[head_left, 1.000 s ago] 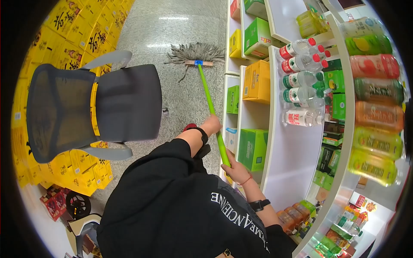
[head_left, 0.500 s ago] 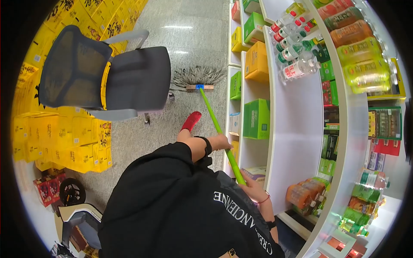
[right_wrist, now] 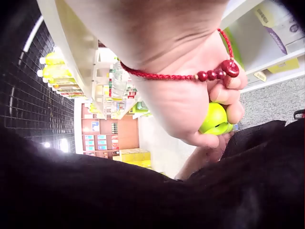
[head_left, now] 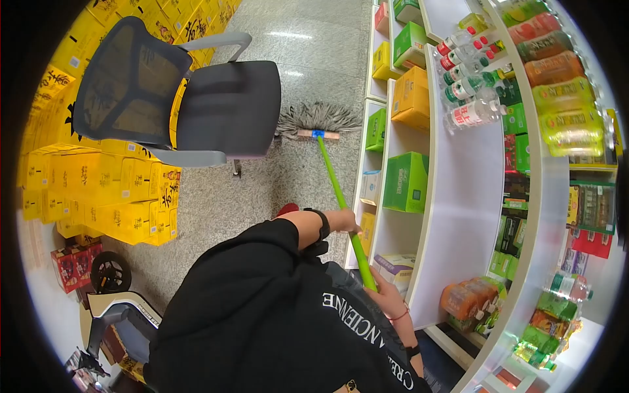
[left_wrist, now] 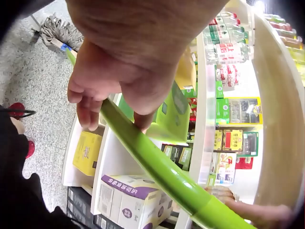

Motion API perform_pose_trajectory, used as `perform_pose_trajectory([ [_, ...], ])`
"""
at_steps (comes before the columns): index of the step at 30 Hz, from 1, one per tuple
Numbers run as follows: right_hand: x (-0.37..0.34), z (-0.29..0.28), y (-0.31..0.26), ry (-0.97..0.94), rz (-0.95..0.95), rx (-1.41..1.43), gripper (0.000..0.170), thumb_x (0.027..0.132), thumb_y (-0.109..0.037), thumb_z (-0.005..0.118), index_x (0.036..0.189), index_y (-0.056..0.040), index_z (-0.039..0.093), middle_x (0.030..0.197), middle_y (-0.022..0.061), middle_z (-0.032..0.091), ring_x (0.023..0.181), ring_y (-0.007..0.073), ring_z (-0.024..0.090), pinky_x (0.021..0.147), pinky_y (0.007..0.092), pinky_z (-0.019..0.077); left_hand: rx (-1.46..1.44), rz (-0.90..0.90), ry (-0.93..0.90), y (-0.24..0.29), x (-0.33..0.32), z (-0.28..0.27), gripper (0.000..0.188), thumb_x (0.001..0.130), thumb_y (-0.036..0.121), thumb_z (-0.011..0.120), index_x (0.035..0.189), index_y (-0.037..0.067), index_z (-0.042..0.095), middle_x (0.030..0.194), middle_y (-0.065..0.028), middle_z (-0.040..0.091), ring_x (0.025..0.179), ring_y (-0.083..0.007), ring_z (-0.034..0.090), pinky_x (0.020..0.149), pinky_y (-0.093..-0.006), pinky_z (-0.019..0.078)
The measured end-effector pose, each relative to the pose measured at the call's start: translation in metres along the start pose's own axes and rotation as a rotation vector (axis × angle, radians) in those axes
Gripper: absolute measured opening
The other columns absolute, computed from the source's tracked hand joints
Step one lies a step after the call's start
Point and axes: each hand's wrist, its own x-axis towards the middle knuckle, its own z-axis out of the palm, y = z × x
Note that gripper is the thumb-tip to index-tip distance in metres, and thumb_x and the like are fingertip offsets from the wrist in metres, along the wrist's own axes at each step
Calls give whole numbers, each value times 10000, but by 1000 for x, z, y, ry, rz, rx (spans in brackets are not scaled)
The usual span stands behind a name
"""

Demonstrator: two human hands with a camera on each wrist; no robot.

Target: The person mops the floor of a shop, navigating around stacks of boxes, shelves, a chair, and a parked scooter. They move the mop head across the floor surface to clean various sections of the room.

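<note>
A mop with grey strands (head_left: 321, 119) rests on the floor ahead, its head fixed by a blue clamp (head_left: 318, 134). From there the bright green handle (head_left: 333, 177) slants back towards the body. My left hand (head_left: 343, 221) grips it partway up; in the left wrist view its fingers (left_wrist: 89, 110) and thumb curl round the pole. Close to the body, my right hand (head_left: 388, 292) holds the upper end. The right wrist view shows the rounded green handle tip (right_wrist: 214, 118) inside that hand's curled fingers, below a red beaded bracelet (right_wrist: 205, 75).
A grey office chair (head_left: 229, 108) stands left of the mop, before stacked yellow cartons (head_left: 118, 187). White shelving (head_left: 458, 216) runs along the right, holding water bottles (head_left: 473, 114), a green box (head_left: 405, 182) and other cartons. A red shoe (head_left: 286, 209) shows beside the left arm.
The mop head has come back along the floor towards the body, past the chair's front edge. Both hands drew back with the handle. The head view has shifted, and a foot stepped into sight midway.
</note>
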Motion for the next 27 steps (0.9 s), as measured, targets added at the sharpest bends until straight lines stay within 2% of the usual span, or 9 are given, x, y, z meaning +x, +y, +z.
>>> perform_pose_trajectory([
  [3, 48, 8, -8, 10, 8, 32, 636, 786, -320, 603, 1330, -96, 363, 936, 231, 610, 865, 342, 617, 744, 356, 473, -29, 8, 196, -36, 32, -20, 549, 678, 462, 698, 757, -76, 621, 677, -188, 617, 660, -307, 622, 631, -397, 496],
  [4, 70, 11, -8, 37, -36, 63, 641, 784, -330, 599, 1335, -109, 357, 920, 234, 609, 852, 352, 616, 735, 363, 475, 0, 12, 235, -41, 35, -36, 509, 710, 430, 671, 845, -57, 617, 805, -210, 627, 755, -323, 621, 685, -410, 487],
  [5, 92, 14, -10, 26, -31, 61, 641, 784, -330, 599, 1335, -109, 357, 920, 234, 609, 852, 352, 616, 735, 363, 475, -9, 6, 231, -52, 47, -46, 509, 710, 430, 671, 845, -57, 617, 805, -210, 627, 755, -323, 621, 685, -410, 487],
  [7, 136, 14, -22, 100, -90, 87, 640, 782, -318, 600, 1342, -134, 350, 894, 237, 612, 833, 352, 619, 728, 370, 474, -173, -57, 490, -78, 72, -65, 536, 738, 403, 652, 1013, -49, 560, 909, -227, 613, 818, -335, 611, 709, -404, 483],
  [9, 168, 4, -50, 91, -91, 107, 638, 782, -316, 598, 1342, -137, 350, 888, 237, 612, 822, 352, 619, 722, 370, 474, -274, -89, 447, -74, 55, -107, 615, 785, 357, 627, 1158, -91, 431, 994, -266, 587, 945, -379, 578, 802, -410, 466],
  [14, 207, -13, -75, 63, -49, 143, 637, 783, -327, 592, 1345, -150, 350, 945, 236, 609, 850, 341, 619, 731, 362, 475, -387, -154, 477, -57, 49, -158, 603, 776, 303, 643, 1170, -85, 404, 1021, -254, 583, 962, -382, 571, 812, -409, 464],
  [18, 202, -11, -60, 98, -119, 181, 641, 783, -320, 591, 1350, -152, 344, 902, 229, 617, 818, 343, 622, 707, 368, 474, -355, -140, 512, -53, 45, -146, 615, 762, 267, 659, 1182, -88, 383, 1055, -252, 570, 976, -385, 564, 823, -396, 462],
  [25, 137, 22, -33, 78, 53, 86, 641, 791, -308, 580, 1364, -190, 320, 927, 227, 618, 842, 344, 620, 732, 373, 471, -414, -158, 418, -54, 35, -82, 732, 743, 270, 671, 1239, -115, 294, 1051, -277, 562, 977, -371, 570, 821, -388, 467],
  [27, 105, 40, -11, 94, 51, 127, 643, 790, -315, 580, 1365, -198, 318, 922, 226, 619, 839, 349, 619, 732, 377, 470, -279, -174, 419, -56, 35, -50, 788, 726, 273, 688, 1238, -147, 261, 1017, -271, 578, 960, -361, 582, 802, -386, 477],
])
